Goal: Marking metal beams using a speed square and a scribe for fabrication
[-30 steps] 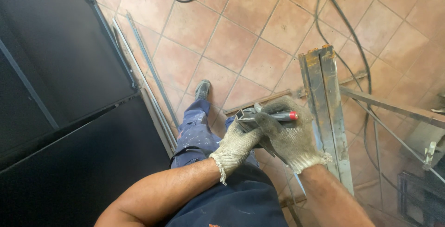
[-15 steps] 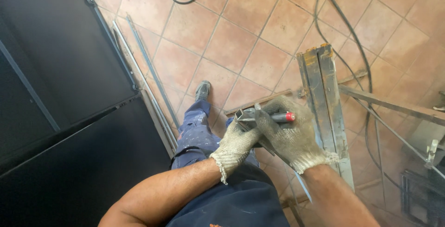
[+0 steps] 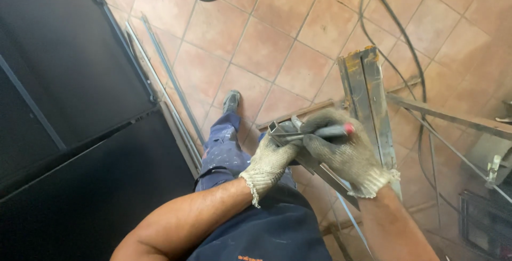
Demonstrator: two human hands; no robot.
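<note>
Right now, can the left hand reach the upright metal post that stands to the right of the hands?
Probably not directly. The left hand grips the end of a square metal tube, and the right hand, holding a red-tipped marker, sits between it and the metal post. It would have to let go first.

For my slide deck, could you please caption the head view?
Gloved left hand steadies a metal tube while the right hand marks it with a pen.
</note>
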